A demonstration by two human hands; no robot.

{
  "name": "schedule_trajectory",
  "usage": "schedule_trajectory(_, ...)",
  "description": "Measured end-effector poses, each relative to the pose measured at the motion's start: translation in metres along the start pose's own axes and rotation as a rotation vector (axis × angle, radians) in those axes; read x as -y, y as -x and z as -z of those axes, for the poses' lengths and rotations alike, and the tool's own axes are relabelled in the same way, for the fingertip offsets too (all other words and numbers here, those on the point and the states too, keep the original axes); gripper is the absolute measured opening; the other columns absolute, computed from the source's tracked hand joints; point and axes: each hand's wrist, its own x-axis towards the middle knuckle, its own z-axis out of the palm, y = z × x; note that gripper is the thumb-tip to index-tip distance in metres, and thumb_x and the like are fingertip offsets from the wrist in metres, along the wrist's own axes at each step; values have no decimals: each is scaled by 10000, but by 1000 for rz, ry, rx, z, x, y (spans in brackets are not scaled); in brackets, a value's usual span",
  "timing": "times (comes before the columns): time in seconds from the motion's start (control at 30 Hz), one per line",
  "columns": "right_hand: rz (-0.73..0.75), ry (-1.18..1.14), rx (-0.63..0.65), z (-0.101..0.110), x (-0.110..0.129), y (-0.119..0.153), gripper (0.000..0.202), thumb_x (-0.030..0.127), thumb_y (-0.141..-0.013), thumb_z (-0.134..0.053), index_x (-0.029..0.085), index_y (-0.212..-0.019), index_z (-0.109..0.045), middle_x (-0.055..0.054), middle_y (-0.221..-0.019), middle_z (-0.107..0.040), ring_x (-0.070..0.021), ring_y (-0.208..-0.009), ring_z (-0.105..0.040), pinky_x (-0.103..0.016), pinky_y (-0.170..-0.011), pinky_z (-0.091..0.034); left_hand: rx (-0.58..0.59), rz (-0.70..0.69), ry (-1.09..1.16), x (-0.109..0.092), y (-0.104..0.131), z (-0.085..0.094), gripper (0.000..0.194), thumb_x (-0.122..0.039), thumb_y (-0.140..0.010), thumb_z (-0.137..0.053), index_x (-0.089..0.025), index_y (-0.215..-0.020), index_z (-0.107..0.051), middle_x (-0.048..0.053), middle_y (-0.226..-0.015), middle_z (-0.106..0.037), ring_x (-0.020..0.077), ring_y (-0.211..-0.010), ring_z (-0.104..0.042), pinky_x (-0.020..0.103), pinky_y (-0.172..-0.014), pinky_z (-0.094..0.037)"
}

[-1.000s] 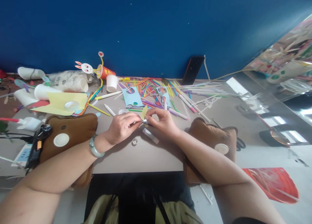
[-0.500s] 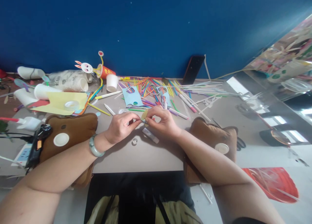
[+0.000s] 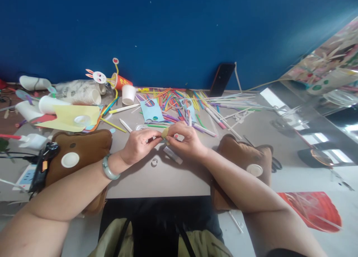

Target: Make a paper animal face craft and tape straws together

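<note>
Close together above the table's middle, both hands pinch at a small yellow piece [image 3: 165, 132]. My left hand [image 3: 141, 145], with a pale bangle at its wrist, has thumb and fingertips closed at the piece's left side; what lies between them is too small to tell. My right hand [image 3: 186, 139] grips the yellow piece between thumb and fingers. Just below the hands, a clear tube with a whitish label [image 3: 172, 155] lies on the table, beside a small round clear cap [image 3: 154, 162].
Colourful sticks and markers [image 3: 179, 104] and cut blue paper [image 3: 151, 110] lie behind the hands. Paper cups [image 3: 128, 95] and yellow paper [image 3: 72, 117] are at left. Brown cushions [image 3: 84, 145] flank the arms. A dark phone [image 3: 222, 80] leans on the blue wall.
The yellow piece has turned slightly between the fingertips and shows more of its face. A thin greyish thing seen at the fingertips before is now hidden. Both arms have hardly moved.
</note>
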Motion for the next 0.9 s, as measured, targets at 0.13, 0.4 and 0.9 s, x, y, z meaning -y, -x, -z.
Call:
schedule_trajectory(0.13,-66,-7,-1,1,1,0,126,247,-865,-604,225,-744,-630,-26,-743,-696,-183,-741,-631,-369,-827,-457,24,129,106,1,-2,-1,70,-246,-872,-665,-192,-855,-706,52,-835,-746,168,-748,-694,275,-656,-544)
schedule_trajectory(0.4,-279,-141,-488,18,-11,-10,141,355,-883,-610,216,-877,-587,1,-724,-642,-154,-685,-633,-312,-706,-502,-92,283,124,14,-9,-1,108,-262,-814,-690,-168,-761,-689,54,-844,-702,119,-662,-625,223,-552,-495)
schedule_trajectory(0.9,-319,155,-115,-2,-40,-4,59,195,-776,-584,192,-752,-638,-22,-715,-676,-166,-698,-606,-300,-686,-464,63,143,130,13,-6,-4,51,-185,-797,-647,-174,-747,-644,35,-801,-686,137,-705,-624,243,-635,-482)
